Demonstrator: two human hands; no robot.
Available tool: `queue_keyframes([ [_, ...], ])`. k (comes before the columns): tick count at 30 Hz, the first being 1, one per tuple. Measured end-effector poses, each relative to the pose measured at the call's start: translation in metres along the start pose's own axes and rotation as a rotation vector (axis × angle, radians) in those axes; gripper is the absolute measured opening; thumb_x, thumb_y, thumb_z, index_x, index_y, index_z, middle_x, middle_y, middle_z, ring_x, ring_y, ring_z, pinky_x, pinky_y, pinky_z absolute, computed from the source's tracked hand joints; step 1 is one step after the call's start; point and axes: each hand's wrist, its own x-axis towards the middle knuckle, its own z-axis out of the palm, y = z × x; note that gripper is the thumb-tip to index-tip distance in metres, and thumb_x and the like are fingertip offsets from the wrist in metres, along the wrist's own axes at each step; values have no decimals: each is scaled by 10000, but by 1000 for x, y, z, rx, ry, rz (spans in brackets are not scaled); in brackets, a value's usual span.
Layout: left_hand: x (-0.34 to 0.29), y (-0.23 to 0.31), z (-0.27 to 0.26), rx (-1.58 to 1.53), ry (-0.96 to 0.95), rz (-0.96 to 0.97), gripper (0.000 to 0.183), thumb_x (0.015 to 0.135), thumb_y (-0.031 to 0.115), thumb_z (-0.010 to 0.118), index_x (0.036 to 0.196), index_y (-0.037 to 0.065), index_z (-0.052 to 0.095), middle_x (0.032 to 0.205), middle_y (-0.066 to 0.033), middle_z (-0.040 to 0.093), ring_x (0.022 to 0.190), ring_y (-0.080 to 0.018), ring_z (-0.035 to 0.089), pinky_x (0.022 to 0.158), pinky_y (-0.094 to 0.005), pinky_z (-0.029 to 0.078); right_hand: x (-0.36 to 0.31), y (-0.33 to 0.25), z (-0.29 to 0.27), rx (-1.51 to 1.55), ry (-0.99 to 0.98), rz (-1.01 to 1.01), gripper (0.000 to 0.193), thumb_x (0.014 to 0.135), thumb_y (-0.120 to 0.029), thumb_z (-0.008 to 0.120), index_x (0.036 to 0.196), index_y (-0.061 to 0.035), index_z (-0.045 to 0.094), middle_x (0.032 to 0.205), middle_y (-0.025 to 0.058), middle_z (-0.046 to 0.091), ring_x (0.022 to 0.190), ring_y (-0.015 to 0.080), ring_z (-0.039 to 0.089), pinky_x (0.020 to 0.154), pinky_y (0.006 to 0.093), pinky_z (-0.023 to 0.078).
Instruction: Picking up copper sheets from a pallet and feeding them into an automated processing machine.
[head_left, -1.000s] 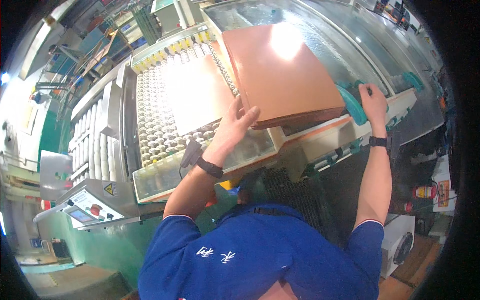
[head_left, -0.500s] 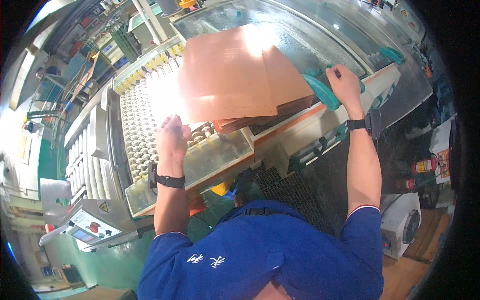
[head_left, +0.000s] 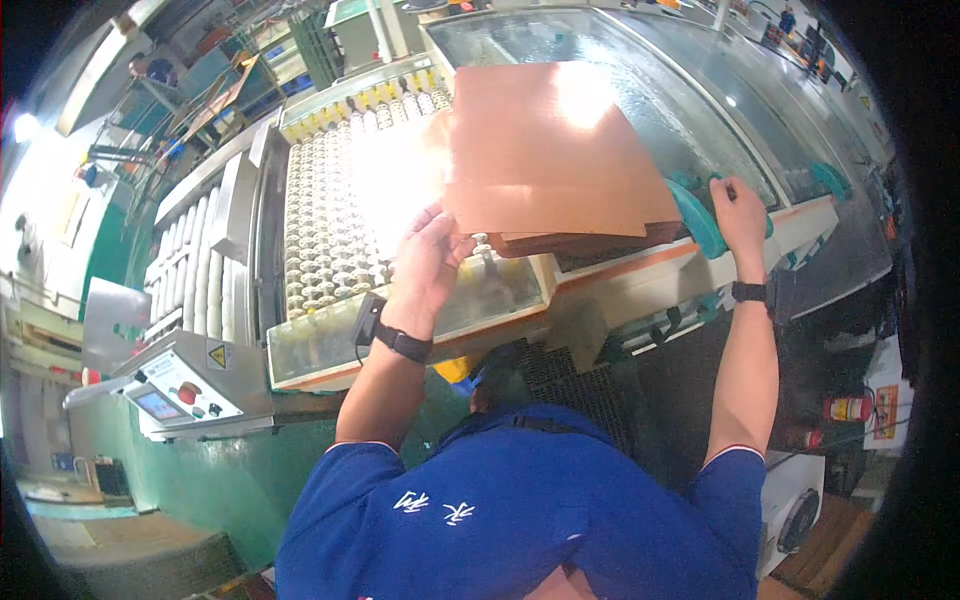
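Note:
My left hand [head_left: 430, 258] is closed at the near left corner of the top copper-coloured sheet [head_left: 545, 150], thumb and fingers pinching its edge. The sheet lies slightly askew on a stack of similar sheets [head_left: 600, 243], and glare whitens part of it. My right hand [head_left: 742, 222] is curled beside a green curved handle [head_left: 702, 222], apart from the sheets. Whatever its fingers close on is hidden. Both wrists wear black bands.
Left of the stack lies a bed of pale rollers [head_left: 325, 230], partly lost in glare. A control panel [head_left: 175, 395] stands at the far left. Wet transparent covers [head_left: 560, 45] stretch behind the stack. A white machine [head_left: 795, 510] is low at the right.
The top sheet has shifted right over the stack, with my left hand following at its corner. My right hand stays beside the green handle. The whole view has turned somewhat.

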Motion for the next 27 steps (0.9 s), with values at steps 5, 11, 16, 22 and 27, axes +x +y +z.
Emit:
queue_keyframes([
  [5,-8,-3,0,-26,23,-63,233,1033,200,544,1209,49,566,1004,-78,676,842,-180,685,720,-307,569,1,1,3,-2,14,6,374,952,-417,605,968,-57,704,862,166,708,820,377,676,721,435,502],
  [11,-8,-2,-9,-60,-58,-98,301,1059,294,494,1209,42,562,1076,-104,695,961,-212,698,769,-314,557,1,5,4,32,32,-8,362,958,-382,617,964,-30,699,823,160,700,774,351,666,702,430,493],
  [16,-8,3,-6,-51,-57,-137,265,1051,234,511,1220,39,569,1032,-78,689,913,-203,696,766,-310,558,1,5,2,8,10,27,381,951,-409,619,976,-38,706,873,166,715,813,358,680,726,428,504],
  [22,1,2,-7,-21,-14,-31,139,995,55,555,1122,34,607,990,-81,706,825,-173,703,692,-286,588,1,2,3,-23,60,2,371,947,-412,611,990,-59,715,916,170,722,869,391,684,750,447,517],
  [27,5,12,0,-13,35,-86,174,986,26,538,1147,4,601,992,-91,690,815,-182,688,716,-311,588,2,-2,2,-23,26,35,380,954,-415,600,987,-54,711,882,175,712,862,390,683,743,450,513],
])
